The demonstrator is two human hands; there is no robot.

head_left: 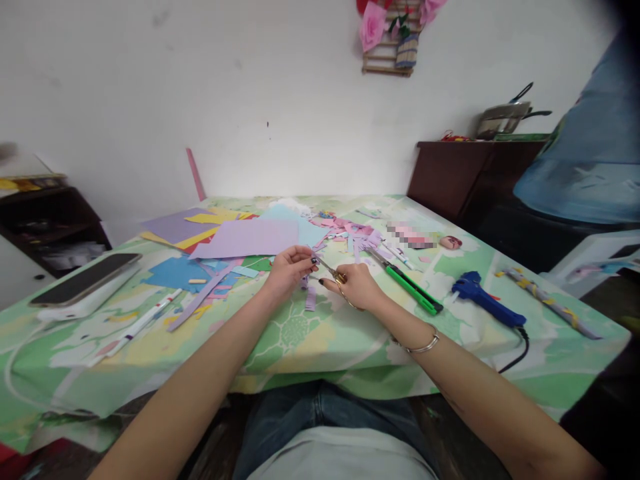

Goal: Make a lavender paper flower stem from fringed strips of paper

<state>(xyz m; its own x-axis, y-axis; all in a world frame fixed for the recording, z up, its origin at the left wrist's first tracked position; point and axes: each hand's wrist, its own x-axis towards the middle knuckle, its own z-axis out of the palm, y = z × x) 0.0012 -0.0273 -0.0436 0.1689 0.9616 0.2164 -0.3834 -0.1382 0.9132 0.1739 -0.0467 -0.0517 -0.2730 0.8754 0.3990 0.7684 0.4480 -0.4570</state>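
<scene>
My right hand (356,285) is closed round the gold handles of small scissors (332,271), whose blades point left toward my left hand. My left hand (290,268) pinches a small lilac paper piece (306,283) at the blade tips. Both hands hover just above the green patterned tablecloth (300,333), near the table's middle. A lilac strip (311,300) lies on the cloth right below them.
Coloured paper sheets (235,237) and cut strips lie behind the hands. A green utility knife (411,287), a blue glue gun (484,301) and a wrapped stick (547,300) lie to the right. A phone (87,279) and pens (145,321) are at the left.
</scene>
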